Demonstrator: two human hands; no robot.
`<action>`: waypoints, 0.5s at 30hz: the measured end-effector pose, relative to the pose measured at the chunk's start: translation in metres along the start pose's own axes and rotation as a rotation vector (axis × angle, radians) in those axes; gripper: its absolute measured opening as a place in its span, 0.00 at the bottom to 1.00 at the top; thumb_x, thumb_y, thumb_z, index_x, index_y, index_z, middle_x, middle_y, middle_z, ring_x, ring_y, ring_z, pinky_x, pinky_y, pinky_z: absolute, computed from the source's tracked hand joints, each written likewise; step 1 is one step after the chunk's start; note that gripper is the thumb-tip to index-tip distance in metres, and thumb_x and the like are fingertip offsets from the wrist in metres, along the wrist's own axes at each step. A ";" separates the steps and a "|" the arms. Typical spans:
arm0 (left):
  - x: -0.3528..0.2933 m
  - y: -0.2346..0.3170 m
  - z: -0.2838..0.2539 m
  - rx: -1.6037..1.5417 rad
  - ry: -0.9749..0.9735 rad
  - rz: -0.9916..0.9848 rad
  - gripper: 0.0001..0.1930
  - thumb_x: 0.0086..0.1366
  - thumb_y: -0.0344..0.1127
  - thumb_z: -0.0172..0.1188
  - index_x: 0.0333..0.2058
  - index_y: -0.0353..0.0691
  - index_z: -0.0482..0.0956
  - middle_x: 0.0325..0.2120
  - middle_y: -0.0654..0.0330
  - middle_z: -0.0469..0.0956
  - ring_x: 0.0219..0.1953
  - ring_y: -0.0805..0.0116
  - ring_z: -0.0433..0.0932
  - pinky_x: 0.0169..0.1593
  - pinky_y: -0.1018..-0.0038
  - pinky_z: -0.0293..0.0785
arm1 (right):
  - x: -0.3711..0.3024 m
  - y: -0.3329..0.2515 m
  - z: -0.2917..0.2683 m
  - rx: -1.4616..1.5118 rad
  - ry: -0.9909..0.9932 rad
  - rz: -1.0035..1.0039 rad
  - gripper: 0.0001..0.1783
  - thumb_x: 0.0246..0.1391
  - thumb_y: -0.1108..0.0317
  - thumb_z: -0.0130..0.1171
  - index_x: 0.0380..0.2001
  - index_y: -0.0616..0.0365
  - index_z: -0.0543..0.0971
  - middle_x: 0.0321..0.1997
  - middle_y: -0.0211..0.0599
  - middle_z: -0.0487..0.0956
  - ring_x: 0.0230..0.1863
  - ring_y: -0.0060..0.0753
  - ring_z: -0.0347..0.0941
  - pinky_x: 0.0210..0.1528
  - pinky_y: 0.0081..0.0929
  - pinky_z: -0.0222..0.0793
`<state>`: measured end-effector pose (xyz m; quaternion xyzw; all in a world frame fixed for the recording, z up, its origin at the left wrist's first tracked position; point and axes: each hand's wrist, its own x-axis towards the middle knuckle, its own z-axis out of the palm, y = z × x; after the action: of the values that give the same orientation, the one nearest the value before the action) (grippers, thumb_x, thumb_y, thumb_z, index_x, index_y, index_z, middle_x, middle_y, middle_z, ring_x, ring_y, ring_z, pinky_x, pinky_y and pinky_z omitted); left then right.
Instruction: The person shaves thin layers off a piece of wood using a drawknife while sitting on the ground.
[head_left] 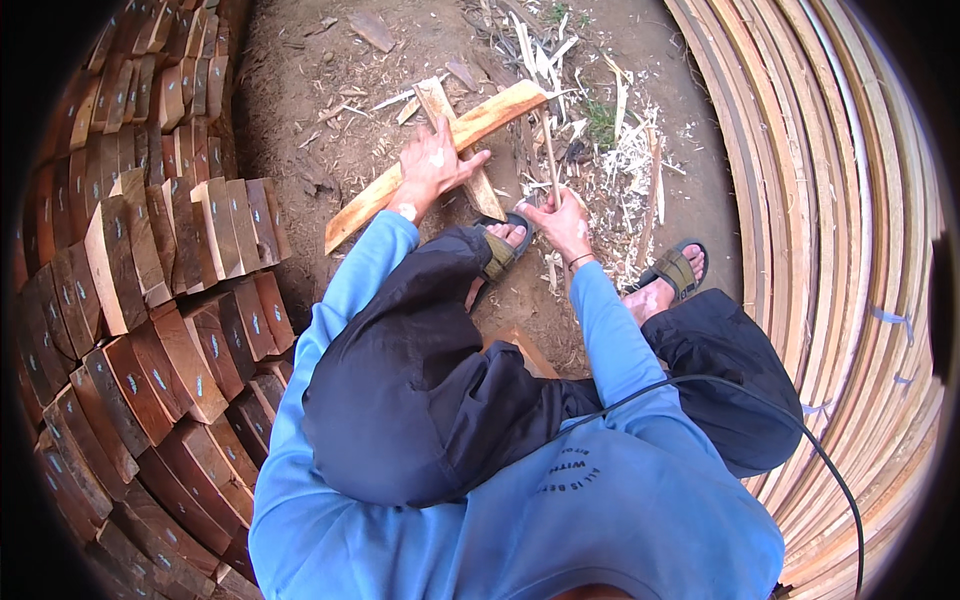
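A long, light-brown wooden board lies slantwise across a shorter piece of wood on the ground, the two forming a cross. My left hand holds the board near the crossing, thumb on its near side and fingers over its far side. In my closed right hand is a long, thin brown object, seen edge-on. Its upper end meets the board's right end, where a pale sliver sticks out. Whether this object is a blade or a stick, I cannot tell.
Stacked timber rises along my left. Long planks are piled on my right. Pale wood shavings and scraps litter the dirt ahead. My sandalled feet flank the work, and a black cable crosses my lap.
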<state>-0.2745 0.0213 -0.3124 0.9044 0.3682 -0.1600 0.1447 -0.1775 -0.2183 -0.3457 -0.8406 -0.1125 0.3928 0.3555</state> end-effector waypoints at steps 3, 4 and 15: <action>0.012 -0.001 0.003 -0.112 -0.047 -0.078 0.59 0.55 0.65 0.70 0.72 0.30 0.51 0.49 0.32 0.78 0.50 0.39 0.82 0.53 0.49 0.76 | -0.003 -0.008 -0.015 -0.041 0.071 0.008 0.29 0.43 0.49 0.80 0.30 0.54 0.71 0.24 0.28 0.75 0.26 0.24 0.72 0.31 0.27 0.73; 0.014 -0.003 0.002 -0.144 -0.061 -0.088 0.59 0.55 0.64 0.71 0.72 0.30 0.50 0.49 0.32 0.79 0.50 0.39 0.82 0.54 0.49 0.76 | 0.004 -0.003 -0.020 -0.042 0.091 0.012 0.28 0.43 0.50 0.80 0.30 0.55 0.72 0.24 0.29 0.76 0.26 0.25 0.73 0.31 0.28 0.73; 0.043 -0.039 0.008 -0.078 0.304 0.115 0.37 0.61 0.49 0.69 0.56 0.27 0.63 0.48 0.39 0.72 0.51 0.39 0.77 0.51 0.52 0.77 | 0.011 0.005 -0.078 -0.079 0.285 -0.108 0.16 0.58 0.58 0.66 0.31 0.56 0.72 0.21 0.29 0.72 0.24 0.25 0.69 0.28 0.30 0.68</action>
<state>-0.2749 0.0718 -0.3422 0.9314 0.3396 0.0016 0.1310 -0.1132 -0.2564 -0.3214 -0.8940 -0.1212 0.2450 0.3551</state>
